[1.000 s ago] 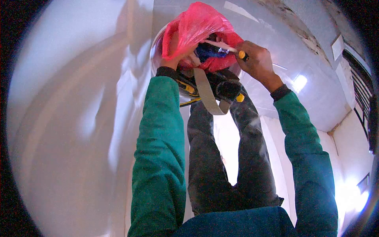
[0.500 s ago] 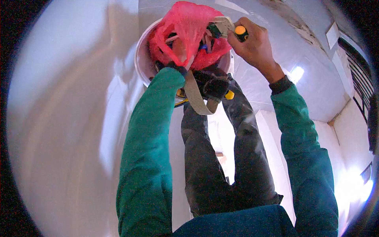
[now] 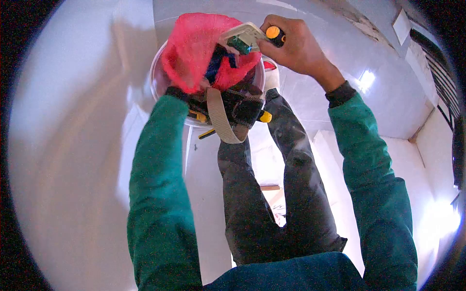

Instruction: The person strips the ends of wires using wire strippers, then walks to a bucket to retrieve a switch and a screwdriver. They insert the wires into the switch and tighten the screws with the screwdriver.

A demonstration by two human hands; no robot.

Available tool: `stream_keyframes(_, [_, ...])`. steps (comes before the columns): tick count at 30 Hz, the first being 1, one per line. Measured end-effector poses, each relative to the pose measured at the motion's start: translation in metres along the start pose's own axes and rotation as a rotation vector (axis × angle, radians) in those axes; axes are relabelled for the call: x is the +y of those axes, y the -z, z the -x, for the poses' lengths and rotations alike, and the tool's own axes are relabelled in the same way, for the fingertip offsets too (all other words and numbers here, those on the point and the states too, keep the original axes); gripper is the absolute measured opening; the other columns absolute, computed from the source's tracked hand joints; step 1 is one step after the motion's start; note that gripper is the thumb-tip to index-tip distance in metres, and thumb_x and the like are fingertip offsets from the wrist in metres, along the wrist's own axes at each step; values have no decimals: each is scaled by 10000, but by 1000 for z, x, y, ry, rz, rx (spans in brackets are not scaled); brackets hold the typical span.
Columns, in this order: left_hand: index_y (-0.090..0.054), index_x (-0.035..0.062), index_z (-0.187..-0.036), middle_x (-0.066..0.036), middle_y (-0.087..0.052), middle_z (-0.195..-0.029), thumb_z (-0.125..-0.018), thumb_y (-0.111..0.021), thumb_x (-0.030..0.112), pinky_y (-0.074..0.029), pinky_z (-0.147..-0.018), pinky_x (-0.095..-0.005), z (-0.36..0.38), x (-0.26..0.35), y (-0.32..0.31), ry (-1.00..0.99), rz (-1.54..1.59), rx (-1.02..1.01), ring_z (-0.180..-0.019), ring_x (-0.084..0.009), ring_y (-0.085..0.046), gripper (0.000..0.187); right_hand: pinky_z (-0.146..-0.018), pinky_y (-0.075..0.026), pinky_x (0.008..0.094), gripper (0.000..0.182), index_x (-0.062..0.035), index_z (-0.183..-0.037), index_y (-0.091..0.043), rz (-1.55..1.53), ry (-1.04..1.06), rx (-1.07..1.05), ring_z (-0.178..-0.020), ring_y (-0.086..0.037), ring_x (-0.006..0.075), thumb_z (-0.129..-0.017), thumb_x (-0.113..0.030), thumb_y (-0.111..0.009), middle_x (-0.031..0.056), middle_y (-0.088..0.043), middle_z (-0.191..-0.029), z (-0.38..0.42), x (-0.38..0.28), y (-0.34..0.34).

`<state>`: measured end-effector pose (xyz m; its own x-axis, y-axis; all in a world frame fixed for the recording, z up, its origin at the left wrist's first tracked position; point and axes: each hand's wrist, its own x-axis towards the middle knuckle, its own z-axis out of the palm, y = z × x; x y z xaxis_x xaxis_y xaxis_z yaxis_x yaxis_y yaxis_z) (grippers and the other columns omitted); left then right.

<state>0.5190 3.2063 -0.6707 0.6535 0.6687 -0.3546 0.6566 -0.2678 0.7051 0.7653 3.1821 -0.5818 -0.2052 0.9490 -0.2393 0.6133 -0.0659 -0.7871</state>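
Note:
My right hand (image 3: 296,46) is closed around a tool with a yellow-and-black handle (image 3: 273,33), probably a screwdriver; its shaft is hidden. The same fingers pinch a white electrical faceplate (image 3: 255,34) with a green part on its back, held over a pink plastic bag (image 3: 194,41). The bag lies in a white bucket (image 3: 154,80), its mouth open to the right, with dark blue items inside. My left hand (image 3: 190,83) is at the bag's near side, mostly covered by the pink plastic; its fingers are hidden.
A dark tool pouch with a beige webbing strap (image 3: 221,116) hangs over the bucket's near rim. Yellow-handled tools (image 3: 264,116) stick out beside it. My legs (image 3: 252,203) stand close to the bucket. A pale wall (image 3: 73,145) rises at the left.
The bucket and bag appear further left in view. The bag has folded leftward and its mouth is wider. My right hand has moved left, turning the faceplate so its green back shows more.

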Motion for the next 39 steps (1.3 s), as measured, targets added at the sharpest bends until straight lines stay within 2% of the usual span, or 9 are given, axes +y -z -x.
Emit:
stream_keyframes(8, [-523,132,-1217,-76,-563,-1191,-782,-672,316,-366,-989,-341,29,-69,53,-60,-118,-144,-1122,-245,-495,495,-643,-464,263,201,-2,-854,-594,-16,-30,-102,-674,-535,134,-777,-177,-654,71,-578,-762,9,16,15])
stream_keyframes(14, [-500,126,-1235,-80,-541,-1219,-753,-696,338,-358,-993,-352,20,-40,57,-58,-211,-21,-1141,-257,-476,561,-464,-400,210,196,-45,-833,-580,-227,-324,-17,-526,-486,73,-800,-223,-654,10,-530,-641,21,17,17])
stream_keyframes(15, [-500,126,-1235,-80,-541,-1219,-753,-696,338,-358,-993,-352,26,-83,30,-55,-208,-21,-1141,-257,-476,561,-444,-384,200,195,-53,-838,-578,-267,-337,-8,-505,-474,64,-803,-229,-655,4,-522,-625,23,21,16])
stream_keyframes(17, [-592,112,-1117,-102,-627,-1022,-747,-668,303,-471,-856,-388,20,-164,-32,92,438,53,-952,-274,-591,423,-424,-368,190,195,-61,-842,-577,-309,-350,-1,-484,-463,55,-807,-236,-656,-2,-513,-608,26,26,15])
stream_keyframes(21, [-552,85,-1168,-129,-563,-1156,-728,-682,266,-371,-971,-375,10,-36,-15,-30,291,45,-1103,-304,-491,493,-423,-367,196,175,-60,-817,-565,-342,-401,11,-483,-456,53,-801,-208,-658,-12,-497,-592,28,30,16])
stream_keyframes(22, [-574,73,-1135,-142,-563,-1146,-722,-653,231,-359,-982,-397,-3,-26,-31,-51,25,12,-1100,-322,-490,449,-422,-366,196,170,-61,-810,-561,-349,-403,3,-481,-453,51,-798,-200,-659,-16,-492,-587,28,32,17])
stream_keyframes(23, [-596,61,-1102,-155,-562,-1136,-717,-625,197,-346,-993,-420,-9,-21,-44,-71,-239,-23,-1096,-341,-490,409,-422,-366,196,170,-61,-810,-561,-350,-402,2,-481,-453,51,-798,-200,-659,-16,-492,-587,29,30,17])
stream_keyframes(31, [-606,-26,-1041,-247,-510,-1191,-764,-486,243,-323,-939,-579,40,8,-82,-20,-402,-215,-1190,-364,-422,404,-433,-378,194,176,-59,-813,-572,-257,-357,-33,-497,-470,54,-793,-213,-655,-6,-504,-602,31,29,21])
stream_keyframes(39, [-639,-21,-942,-245,-535,-1170,-757,-490,238,-332,-937,-557,43,32,-45,-52,-426,-526,-1130,-357,-496,351,-441,-394,198,216,-45,-846,-589,-219,-327,2,-505,-486,71,-784,-241,-656,16,-525,-624,36,34,22])
